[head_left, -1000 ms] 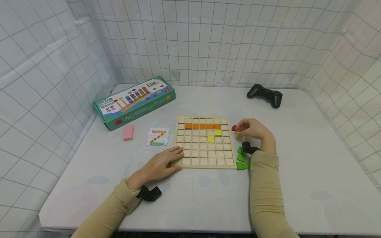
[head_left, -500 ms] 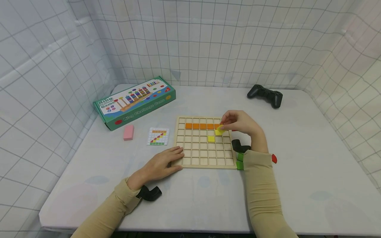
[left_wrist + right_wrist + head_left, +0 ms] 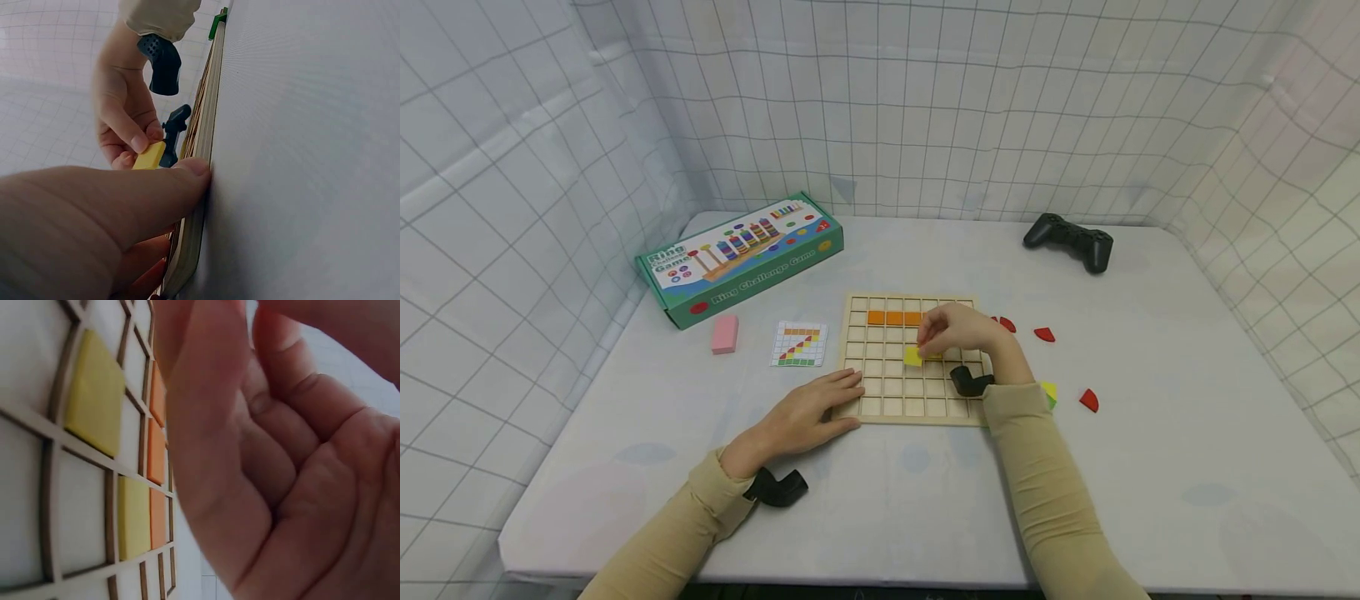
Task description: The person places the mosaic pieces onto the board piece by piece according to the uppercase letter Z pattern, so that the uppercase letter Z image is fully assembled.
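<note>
My right hand (image 3: 958, 329) pinches a yellow square tile (image 3: 912, 357) between thumb and fingers, low over the middle of the wooden grid board (image 3: 917, 421). In the left wrist view that yellow tile (image 3: 150, 155) is tilted. Orange tiles (image 3: 894, 318) form a row near the board's far edge, partly hidden by the hand. Two more yellow tiles, one larger in view (image 3: 97, 394), sit diagonally in cells in the right wrist view. My left hand (image 3: 808, 411) rests on the board's near left corner, fingers extended over the rim and thumb (image 3: 187, 172) against the near side.
Red quarter-round pieces (image 3: 1089, 400) and a yellow piece (image 3: 1049, 389) over green lie right of the board, partly behind the sleeve. A pattern card (image 3: 798, 344) and pink block (image 3: 724, 334) lie left. Behind are a green game box (image 3: 745, 258) and black game controller (image 3: 1067, 240).
My right hand picked up a yellow tile right of the board and carried it left over the grid, past the two placed yellow tiles. My left hand stays put.
</note>
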A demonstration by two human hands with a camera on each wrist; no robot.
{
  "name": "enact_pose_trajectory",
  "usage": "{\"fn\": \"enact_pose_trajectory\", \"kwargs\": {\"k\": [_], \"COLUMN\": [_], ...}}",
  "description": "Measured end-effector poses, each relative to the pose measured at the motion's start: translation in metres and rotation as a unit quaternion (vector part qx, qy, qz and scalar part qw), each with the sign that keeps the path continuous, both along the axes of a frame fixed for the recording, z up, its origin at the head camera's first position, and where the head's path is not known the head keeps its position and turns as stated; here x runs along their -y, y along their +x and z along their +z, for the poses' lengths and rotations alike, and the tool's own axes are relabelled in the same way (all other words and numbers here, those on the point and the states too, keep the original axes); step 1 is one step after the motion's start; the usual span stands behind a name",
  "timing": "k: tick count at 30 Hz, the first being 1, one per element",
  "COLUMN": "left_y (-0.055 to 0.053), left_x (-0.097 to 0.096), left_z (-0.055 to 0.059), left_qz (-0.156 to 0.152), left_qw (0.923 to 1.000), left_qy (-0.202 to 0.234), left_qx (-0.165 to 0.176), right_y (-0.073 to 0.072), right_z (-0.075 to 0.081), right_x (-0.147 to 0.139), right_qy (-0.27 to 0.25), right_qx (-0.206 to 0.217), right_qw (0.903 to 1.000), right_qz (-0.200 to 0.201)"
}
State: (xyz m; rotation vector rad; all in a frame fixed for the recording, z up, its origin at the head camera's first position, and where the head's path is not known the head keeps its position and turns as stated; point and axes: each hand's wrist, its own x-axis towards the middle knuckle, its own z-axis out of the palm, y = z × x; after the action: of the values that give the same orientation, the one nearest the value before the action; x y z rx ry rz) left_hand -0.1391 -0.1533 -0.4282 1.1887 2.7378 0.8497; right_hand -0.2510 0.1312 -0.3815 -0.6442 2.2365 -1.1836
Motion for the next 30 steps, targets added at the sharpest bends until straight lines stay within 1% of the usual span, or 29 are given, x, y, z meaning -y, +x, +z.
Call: {"fn": "enact_pose_trajectory", "kwargs": {"k": [3,7,14,18,26,30], "left_y": [0.000,0.000,0.000,0.000,0.000,0.000], "left_x": [0.000,0.000,0.000,0.000,0.000,0.000], "left_z": [0.000,0.000,0.000,0.000,0.000,0.001], "left_qz": [-0.002,-0.004,-0.001,-0.001,0.000,-0.001], "left_qw": [1.0000,1.0000,1.0000,1.0000,1.0000,1.0000], "left_qy": [0.003,0.005,0.004,0.002,0.001,-0.001], "left_qx": [0.000,0.000,0.004,0.005,0.002,0.000], "right_y": [0.000,0.000,0.001,0.001,0.001,0.002], "right_z": [-0.002,-0.003,-0.005,-0.005,0.002,0.009], "right_x": [0.003,0.005,0.008,0.008,0.000,-0.013], "right_qy": [0.023,0.043,0.071,0.080,0.060,0.040], "right_qx": [0.001,0.002,0.010,0.011,0.017,-0.005], "right_qw": [0.9997,0.9991,0.9973,0.9967,0.9980,0.9991], "right_qz": [0.003,-0.003,-0.015,-0.013,-0.003,-0.013]}}
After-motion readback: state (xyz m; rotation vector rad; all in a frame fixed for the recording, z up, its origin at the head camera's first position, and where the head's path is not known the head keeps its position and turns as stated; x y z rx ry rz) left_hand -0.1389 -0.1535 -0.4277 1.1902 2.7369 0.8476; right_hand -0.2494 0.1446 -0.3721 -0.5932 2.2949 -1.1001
